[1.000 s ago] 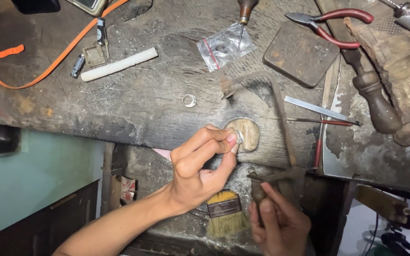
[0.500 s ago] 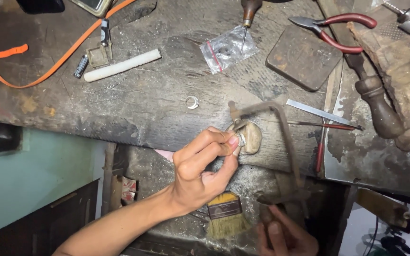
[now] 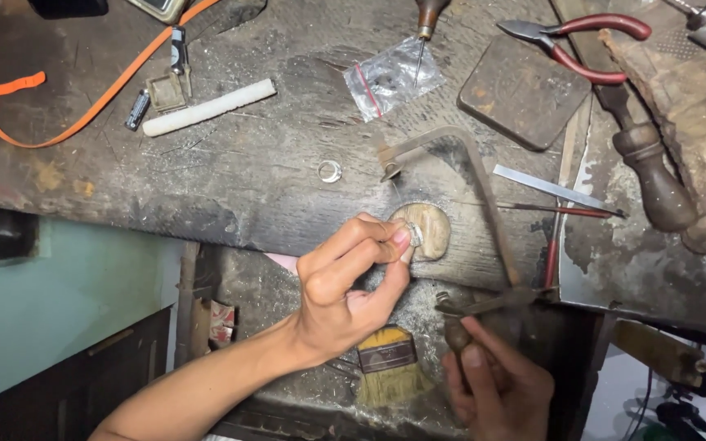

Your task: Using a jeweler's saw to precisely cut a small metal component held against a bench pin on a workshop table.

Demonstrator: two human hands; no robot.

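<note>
Left hand (image 3: 345,286): fingers clamped on small metal piece (image 3: 415,236), braced against wooden peg (image 3: 426,230) for support.
Right hand (image 3: 496,388): closed around saw frame (image 3: 471,175) handle, positioned for cutting.

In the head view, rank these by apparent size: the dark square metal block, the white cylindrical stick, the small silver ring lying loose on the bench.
1. Dark square metal block
2. White cylindrical stick, long but thin
3. Small silver ring
</note>
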